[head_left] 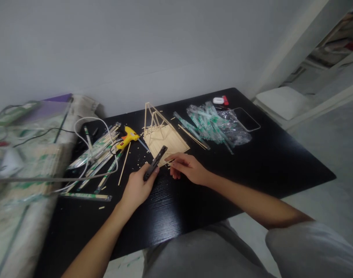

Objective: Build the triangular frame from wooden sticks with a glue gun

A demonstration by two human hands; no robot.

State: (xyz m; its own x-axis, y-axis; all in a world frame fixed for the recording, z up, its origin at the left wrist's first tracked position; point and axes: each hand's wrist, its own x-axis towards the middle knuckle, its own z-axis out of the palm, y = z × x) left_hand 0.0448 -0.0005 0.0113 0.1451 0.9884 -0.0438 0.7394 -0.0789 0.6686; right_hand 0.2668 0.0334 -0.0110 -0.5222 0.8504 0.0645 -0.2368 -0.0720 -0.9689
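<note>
My left hand (140,185) is closed around a long, narrow black tool (155,163), which tilts up and away over the table; its exact kind is too blurred to make out. To its right, my right hand (188,168) has curled fingers, with thumb and forefinger close together; anything pinched there is too small to name. Just beyond both hands lies a flat base of pale wooden sticks (174,142). A triangular stick frame (156,121) rises from its back part. Small stick offcuts lie scattered around the base.
A yellow glue gun (128,138) lies left of the base, beside wrapped chopsticks (99,154) and a looping white cable (117,164). Crumpled plastic wrappers (212,125), a phone-like slab (245,119) and a white case (218,100) are to the right on the black table (269,162).
</note>
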